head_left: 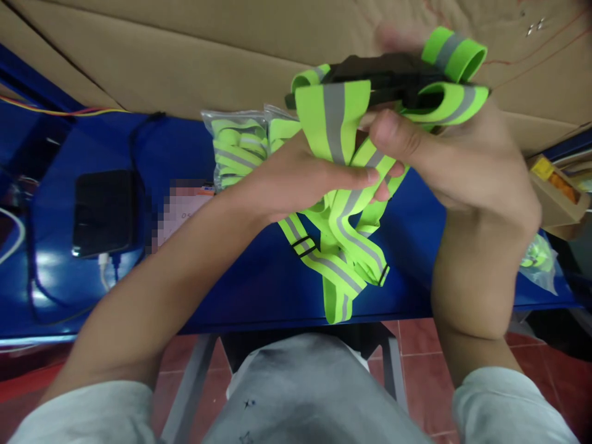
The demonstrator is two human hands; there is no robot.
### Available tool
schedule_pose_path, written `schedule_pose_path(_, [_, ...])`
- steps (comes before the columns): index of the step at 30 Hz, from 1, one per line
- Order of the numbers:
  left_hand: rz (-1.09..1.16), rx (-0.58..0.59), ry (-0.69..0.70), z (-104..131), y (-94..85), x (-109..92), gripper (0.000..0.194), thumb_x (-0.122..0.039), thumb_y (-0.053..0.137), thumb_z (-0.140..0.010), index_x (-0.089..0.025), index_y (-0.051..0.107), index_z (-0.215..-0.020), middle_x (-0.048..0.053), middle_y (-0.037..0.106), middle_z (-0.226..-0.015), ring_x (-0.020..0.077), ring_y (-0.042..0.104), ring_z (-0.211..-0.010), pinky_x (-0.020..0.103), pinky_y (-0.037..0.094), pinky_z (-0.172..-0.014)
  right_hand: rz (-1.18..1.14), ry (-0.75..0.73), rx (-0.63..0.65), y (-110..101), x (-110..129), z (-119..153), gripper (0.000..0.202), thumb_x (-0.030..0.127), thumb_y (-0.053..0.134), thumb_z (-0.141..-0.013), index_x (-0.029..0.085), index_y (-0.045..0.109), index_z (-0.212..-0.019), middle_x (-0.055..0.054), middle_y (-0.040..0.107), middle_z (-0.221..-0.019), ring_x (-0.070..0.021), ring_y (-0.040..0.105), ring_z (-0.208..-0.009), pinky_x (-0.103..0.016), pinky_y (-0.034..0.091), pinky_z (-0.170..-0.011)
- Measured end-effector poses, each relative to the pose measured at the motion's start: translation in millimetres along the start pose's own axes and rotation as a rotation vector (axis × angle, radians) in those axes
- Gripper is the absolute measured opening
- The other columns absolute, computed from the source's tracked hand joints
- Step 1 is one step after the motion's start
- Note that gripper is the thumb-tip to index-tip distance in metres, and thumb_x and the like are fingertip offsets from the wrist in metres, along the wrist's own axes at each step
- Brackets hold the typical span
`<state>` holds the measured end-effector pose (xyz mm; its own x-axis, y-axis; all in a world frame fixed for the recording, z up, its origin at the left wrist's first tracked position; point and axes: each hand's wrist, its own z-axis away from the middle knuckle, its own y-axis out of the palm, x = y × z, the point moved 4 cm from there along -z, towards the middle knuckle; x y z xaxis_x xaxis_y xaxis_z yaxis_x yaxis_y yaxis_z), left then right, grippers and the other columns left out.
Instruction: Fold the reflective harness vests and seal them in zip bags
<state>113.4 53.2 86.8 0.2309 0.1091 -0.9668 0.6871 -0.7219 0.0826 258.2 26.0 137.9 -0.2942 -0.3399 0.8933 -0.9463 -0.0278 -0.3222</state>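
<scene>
A lime-green reflective strap (pixel 354 216) with a grey stripe hangs in loops from both hands over the blue table. My left hand (pixel 319 169) pinches the strap bands between thumb and fingers at the centre. Higher on the right, my right hand (pixel 444 145) grips the strap's upper end, where a black buckle (pixel 393 77) joins several folded bands. Its fingers are partly hidden behind the buckle and slightly blurred. Black sliders (pixel 305 246) show on the hanging bands, and the lowest loop reaches near the table's front edge.
Clear plastic bags (pixel 238 148) of coiled green straps lie behind my left hand. A black box-like device (pixel 104 213) with cables sits at the left. Cardboard (pixel 185 55) lines the back. At the right are a small cardboard box (pixel 557 197) and another bag (pixel 539 262).
</scene>
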Motion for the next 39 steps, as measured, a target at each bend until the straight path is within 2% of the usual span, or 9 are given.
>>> schedule_pose_path(2, [-0.024, 0.042, -0.017, 1, -1.6, -1, 0.016, -0.014, 0.069, -0.084, -0.018, 0.076, -0.099, 0.0, 0.078, -0.094, 0.0197, 0.078, -0.08, 0.039, 0.062, -0.082, 0.218, -0.191, 0.04, -8, 13, 2, 0.063, 0.044, 0.086, -0.083, 0.034, 0.064, -0.142, 0.008, 0.052, -0.152, -0.0179, 0.043, -0.15, -0.025, 0.045, -0.121])
schedule_pose_path(4, [-0.041, 0.053, -0.047, 0, -2.9, 0, 0.015, -0.014, 0.072, -0.081, -0.018, 0.077, -0.094, 0.002, 0.079, -0.093, 0.022, 0.079, -0.084, 0.037, 0.063, -0.082, 0.38, -0.253, 0.138, -10, 17, 5, 0.057, 0.04, 0.077, -0.093, 0.034, 0.061, -0.148, 0.007, 0.059, -0.148, -0.0178, 0.053, -0.142, -0.025, 0.047, -0.119])
schedule_pose_path(8, [-0.007, -0.007, -0.076, -4, -4.5, 8, 0.015, -0.011, 0.077, -0.075, -0.017, 0.079, -0.088, 0.004, 0.081, -0.093, 0.0236, 0.078, -0.092, 0.032, 0.062, -0.08, 0.508, -0.238, 0.202, -9, 11, 6, 0.032, 0.044, 0.063, -0.102, 0.033, 0.075, -0.129, 0.004, 0.077, -0.121, -0.0194, 0.071, -0.11, -0.028, 0.057, -0.102])
schedule_pose_path(15, [-0.002, -0.099, 0.043, -2, -4.1, 3, 0.022, -0.024, 0.078, -0.089, -0.014, 0.078, -0.109, 0.004, 0.081, -0.108, 0.0246, 0.075, -0.115, 0.039, 0.056, -0.106, 0.346, -0.355, 0.051, -2, 13, 1, 0.022, 0.039, 0.066, -0.102, 0.032, 0.075, -0.121, 0.01, 0.074, -0.127, -0.0183, 0.07, -0.119, -0.032, 0.057, -0.106])
schedule_pose_path(21, [0.062, 0.008, 0.102, -1, 2.8, 6, 0.014, -0.028, 0.078, -0.09, -0.017, 0.08, -0.097, 0.003, 0.082, -0.101, 0.0217, 0.078, -0.101, 0.034, 0.061, -0.095, 0.465, -0.267, 0.057, -8, 19, 3, 0.028, 0.047, 0.07, -0.099, 0.032, 0.074, -0.121, 0.008, 0.075, -0.111, -0.015, 0.07, -0.104, -0.027, 0.058, -0.094])
schedule_pose_path(26, [0.133, -0.01, 0.057, -4, 1.9, 11, 0.019, -0.016, 0.08, -0.082, -0.019, 0.08, -0.1, -0.003, 0.08, -0.098, 0.0236, 0.077, -0.108, 0.038, 0.059, -0.101, 0.634, -0.215, 0.092, -12, 12, 3, 0.028, 0.051, 0.071, -0.096, 0.031, 0.071, -0.077, 0.003, 0.061, -0.068, -0.013, 0.053, -0.062, -0.034, 0.048, -0.06])
schedule_pose_path(30, [0.322, 0.019, 0.086, -3, 10.7, 11, 0.011, -0.017, 0.072, -0.089, -0.024, 0.079, -0.094, -0.008, 0.079, -0.097, 0.0231, 0.074, -0.12, 0.037, 0.057, -0.108, 0.654, -0.239, -0.027, -11, 15, 2, 0.025, 0.053, 0.064, -0.1, 0.032, 0.076, -0.095, 0.004, 0.066, -0.087, -0.0139, 0.065, -0.083, -0.032, 0.057, -0.08])
schedule_pose_path(34, [0.243, 0.097, -0.006, 1, 21.5, 16, 0.011, -0.022, 0.071, -0.091, -0.021, 0.079, -0.099, -0.002, 0.081, -0.1, 0.0261, 0.076, -0.115, 0.042, 0.058, -0.106, 0.495, -0.177, 0.176, -10, 22, 3, 0.041, 0.043, 0.076, -0.094, 0.039, 0.068, -0.134, 0.013, 0.069, -0.132, -0.0137, 0.066, -0.126, -0.024, 0.056, -0.111])
schedule_pose_path(39, [0.203, 0.123, -0.037, 5, 27.1, 20, 0.019, -0.015, 0.078, -0.081, -0.021, 0.078, -0.099, 0.001, 0.081, -0.104, 0.0281, 0.076, -0.112, 0.044, 0.06, -0.105, 0.472, -0.02, 0.307, -13, 31, 12, 0.053, 0.059, 0.076, -0.087, 0.042, 0.068, -0.137, 0.015, 0.07, -0.134, -0.0116, 0.07, -0.121, -0.01, 0.058, -0.1])
